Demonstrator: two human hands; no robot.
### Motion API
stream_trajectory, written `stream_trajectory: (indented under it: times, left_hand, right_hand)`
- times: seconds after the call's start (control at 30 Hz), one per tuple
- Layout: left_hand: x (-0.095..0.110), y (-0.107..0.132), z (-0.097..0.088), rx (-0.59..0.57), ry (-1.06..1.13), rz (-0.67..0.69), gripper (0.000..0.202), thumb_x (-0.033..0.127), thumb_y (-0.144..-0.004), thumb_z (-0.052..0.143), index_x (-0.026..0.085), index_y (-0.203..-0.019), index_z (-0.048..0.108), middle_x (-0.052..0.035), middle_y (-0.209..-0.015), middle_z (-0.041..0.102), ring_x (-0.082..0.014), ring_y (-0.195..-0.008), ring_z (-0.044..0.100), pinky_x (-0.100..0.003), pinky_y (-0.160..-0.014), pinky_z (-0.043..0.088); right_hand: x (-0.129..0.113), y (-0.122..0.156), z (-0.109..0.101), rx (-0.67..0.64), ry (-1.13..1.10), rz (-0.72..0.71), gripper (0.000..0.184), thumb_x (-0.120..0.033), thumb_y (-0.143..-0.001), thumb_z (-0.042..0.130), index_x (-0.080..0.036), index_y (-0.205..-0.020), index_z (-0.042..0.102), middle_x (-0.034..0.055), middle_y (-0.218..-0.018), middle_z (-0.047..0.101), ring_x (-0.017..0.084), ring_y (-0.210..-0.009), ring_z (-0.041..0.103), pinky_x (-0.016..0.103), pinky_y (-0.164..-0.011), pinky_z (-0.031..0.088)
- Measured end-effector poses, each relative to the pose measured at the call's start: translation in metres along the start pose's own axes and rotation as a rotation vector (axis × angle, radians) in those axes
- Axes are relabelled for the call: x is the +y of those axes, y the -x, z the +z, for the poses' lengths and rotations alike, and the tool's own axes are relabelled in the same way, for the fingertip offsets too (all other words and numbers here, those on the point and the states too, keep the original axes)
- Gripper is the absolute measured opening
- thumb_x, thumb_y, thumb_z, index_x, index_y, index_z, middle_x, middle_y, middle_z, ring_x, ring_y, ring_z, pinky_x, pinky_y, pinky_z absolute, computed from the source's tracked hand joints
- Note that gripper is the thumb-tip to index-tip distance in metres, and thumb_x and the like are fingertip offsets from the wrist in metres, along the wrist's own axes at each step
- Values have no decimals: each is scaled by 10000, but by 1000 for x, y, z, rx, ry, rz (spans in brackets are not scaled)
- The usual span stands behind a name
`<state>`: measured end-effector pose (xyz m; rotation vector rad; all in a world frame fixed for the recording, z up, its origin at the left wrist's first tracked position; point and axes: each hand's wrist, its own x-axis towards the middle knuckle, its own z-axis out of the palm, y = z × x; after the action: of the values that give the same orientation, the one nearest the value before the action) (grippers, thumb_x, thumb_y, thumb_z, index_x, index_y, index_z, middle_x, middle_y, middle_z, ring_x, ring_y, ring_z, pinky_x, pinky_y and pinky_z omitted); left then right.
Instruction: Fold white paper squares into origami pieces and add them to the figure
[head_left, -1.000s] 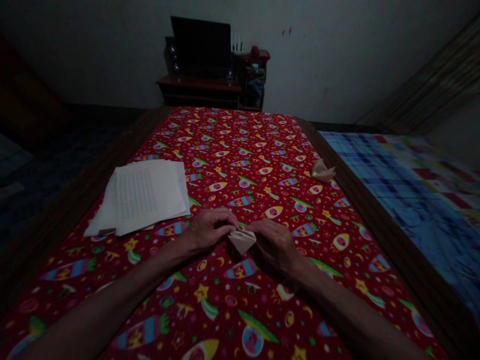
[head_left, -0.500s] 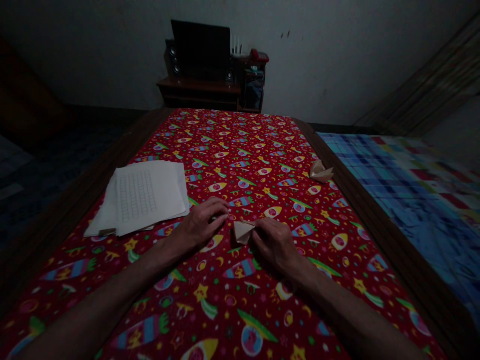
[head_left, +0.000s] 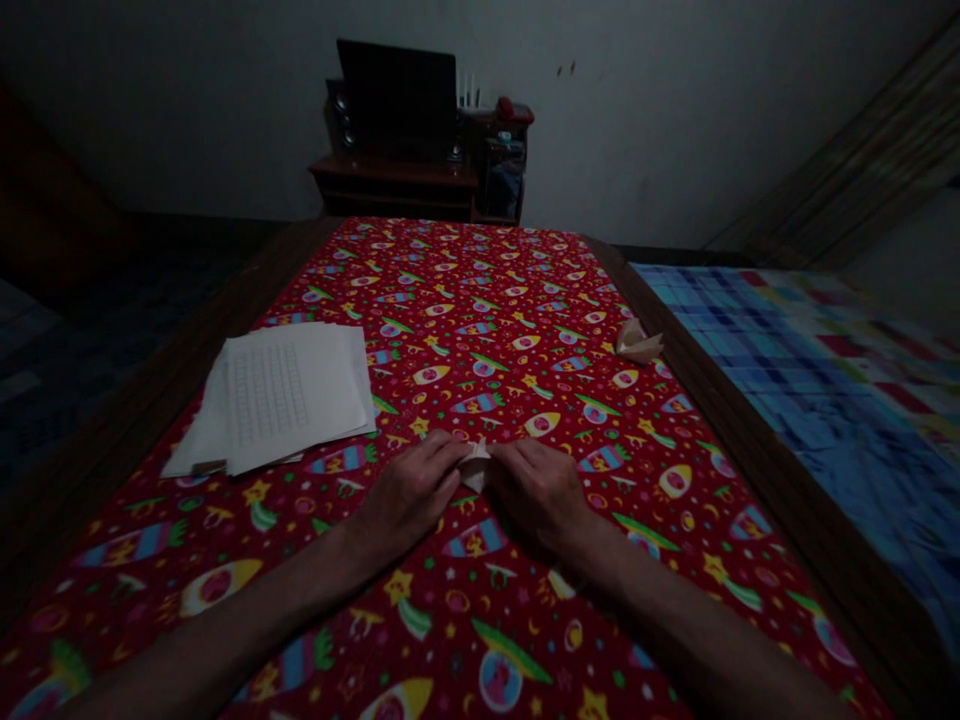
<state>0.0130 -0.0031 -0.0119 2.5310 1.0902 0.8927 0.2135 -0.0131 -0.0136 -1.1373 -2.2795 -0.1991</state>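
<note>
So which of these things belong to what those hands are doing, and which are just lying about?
In use: the left hand, the right hand, and the small folded paper held between them.

Lying about: the stack of printed sheets, the second folded paper near the far right edge, and the dark screen on the wooden shelf.

You can read nothing here. The top sheet [head_left: 322, 385] of the paper stack on the patterned cloth carries a block of faint marks [head_left: 266, 395] in neat rows and columns, but they're too small and dim for you to make out any letters or numbers.
</note>
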Motion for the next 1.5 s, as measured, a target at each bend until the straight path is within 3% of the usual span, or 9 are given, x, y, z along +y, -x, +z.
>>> stream_trajectory:
  times: [0.13, 0.3, 0.43, 0.73, 0.9, 1.07, 1.23, 1.33, 1.5]
  left_hand:
    - [-1, -6, -7, -91, 21, -51, 181, 104, -879, 472, 181, -1030, 534, -31, -943, 574, -155, -842, 582, -262, -744, 484]
    - [0, -17, -11, 11, 66, -108, 141, 93, -851, 504, 185, -951, 541, -6, -903, 568, -135, -829, 566, -239, -731, 449]
    - [-5, -16, -3, -17, 52, -129, 128, 64, -817, 506, 185, -851, 481, 17, -818, 522, -121, -725, 528, -232, -642, 415]
    - [-6, -11, 0, -97, -3, -80, 95, 102, -872, 463, 193, -894, 481, -7, -880, 525, -146, -797, 539, -251, -706, 442]
    - [-1, -11, 0, -135, -151, 45, 114, 158, -914, 440, 181, -959, 542, -42, -929, 571, -174, -832, 557, -283, -725, 465]
    - [-3, -9, -1, -78, -170, 146, 164, 162, -916, 435, 151, -992, 580, -78, -943, 606, -197, -859, 573, -318, -732, 491]
    - [-8, -12, 1, 135, 81, 32, 146, 141, -889, 493, 176, -965, 613, -54, -951, 617, -147, -862, 604, -254, -737, 505]
    - [-8, -15, 1, 189, 196, -60, 124, 121, -854, 528, 176, -879, 636, -40, -890, 639, -134, -819, 624, -231, -706, 507]
    - [-7, -18, 0, 141, 268, -160, 145, 118, -819, 527, 188, -847, 651, -27, -862, 691, -149, -815, 653, -248, -729, 512]
  right_hand:
    - [-1, -4, -2, 7, -30, -12, 164, -199, -894, 459, -154, -937, 611, 32, -685, 630, 142, -607, 540, 250, -552, 358]
    - [1, -10, -2, -10, -149, 108, 142, -193, -883, 454, -160, -914, 589, 47, -750, 643, 145, -655, 570, 241, -588, 387]
    - [-1, -12, -2, -86, -110, 156, 138, -172, -843, 487, -159, -946, 578, 53, -813, 645, 160, -695, 575, 249, -577, 365]
    - [1, -7, -1, -46, 149, 2, 149, -160, -873, 476, -166, -855, 624, 26, -694, 601, 156, -610, 497, 279, -537, 298]
    - [6, 0, -6, -137, 185, -81, 161, -146, -871, 486, -154, -956, 621, 60, -806, 626, 181, -700, 519, 284, -579, 344]
    - [8, 1, -13, -164, -24, 45, 200, -193, -880, 461, -154, -1011, 608, 88, -878, 619, 187, -763, 548, 283, -635, 414]
    - [11, -5, -11, -74, -363, 267, 137, -239, -903, 481, -169, -949, 591, 56, -831, 636, 150, -727, 577, 261, -670, 456]
    - [13, -9, -9, -102, -499, 272, 136, -222, -889, 510, -182, -988, 594, 51, -891, 662, 150, -784, 606, 260, -702, 468]
    - [13, -10, -8, -169, -493, 192, 157, -217, -906, 479, -170, -925, 628, 55, -833, 659, 146, -750, 595, 255, -683, 457]
